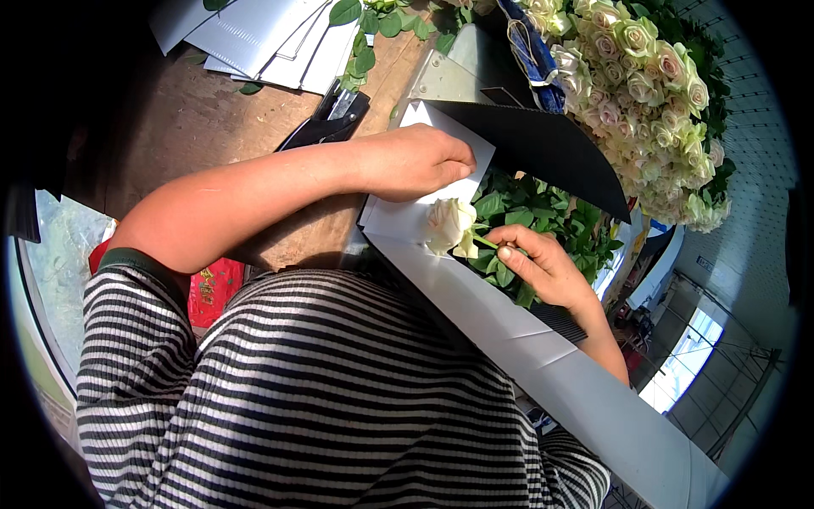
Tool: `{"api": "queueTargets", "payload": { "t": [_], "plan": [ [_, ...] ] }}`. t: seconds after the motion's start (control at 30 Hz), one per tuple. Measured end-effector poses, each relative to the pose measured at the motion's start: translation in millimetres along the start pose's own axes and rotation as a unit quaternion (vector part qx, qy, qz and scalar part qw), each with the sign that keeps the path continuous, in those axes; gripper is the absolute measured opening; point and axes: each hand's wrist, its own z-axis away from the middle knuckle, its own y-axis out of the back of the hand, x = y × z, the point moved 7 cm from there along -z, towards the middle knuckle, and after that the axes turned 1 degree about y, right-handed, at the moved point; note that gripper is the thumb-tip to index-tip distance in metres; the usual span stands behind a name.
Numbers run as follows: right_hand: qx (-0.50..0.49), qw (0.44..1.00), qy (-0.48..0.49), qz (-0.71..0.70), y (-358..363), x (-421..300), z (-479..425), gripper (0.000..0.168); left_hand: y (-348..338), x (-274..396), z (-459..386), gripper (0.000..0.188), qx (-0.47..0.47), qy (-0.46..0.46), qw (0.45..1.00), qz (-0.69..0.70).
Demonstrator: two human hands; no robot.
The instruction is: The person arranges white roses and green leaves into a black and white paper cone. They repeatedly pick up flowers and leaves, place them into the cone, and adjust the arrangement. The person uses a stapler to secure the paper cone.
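Note:
My right hand [537,261] pinches the green stem of a single pale cream rose [448,226] between thumb and fingers. The bloom lies over a white sheet [397,219], its head towards my left. My left hand [423,162] rests on that sheet with curled fingers. Its fingertips are hidden, so whether they grip the sheet cannot be told. Beyond my right hand, green rose leaves [528,203] fill the trough. A black corrugated panel [540,143] slants above them, and a long grey-white strip [540,343] runs along the near side.
A black stapler [334,121] lies on the wooden table [152,127] beyond my left forearm. White corrugated sheets [254,41] are stacked at the far left. A large mass of cream-pink roses [642,95] stands at upper right, beside a blue wrapped bundle [537,60]. Near my body sits a red printed packet [216,296].

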Motion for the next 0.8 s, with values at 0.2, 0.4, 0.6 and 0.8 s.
{"api": "queueTargets", "payload": {
  "t": [0.2,0.4,0.6,0.8],
  "plan": [
    [-0.030,0.996,0.039,-0.080,-42,37,-27,0.024,-24,12,12,0.036,-0.112,0.024,0.989,-0.095],
    [-0.061,0.997,0.029,0.047,-48,45,-32,0.025,-49,14,18,0.026,-0.093,-0.102,0.944,-0.299],
    [0.089,0.969,0.188,0.131,104,-87,16,0.034,-40,17,15,0.029,-0.052,-0.080,0.950,-0.298],
    [0.512,0.781,0.006,0.357,357,-6,115,0.024,-50,21,14,0.035,-0.084,-0.057,0.939,-0.329]
  ]
}}
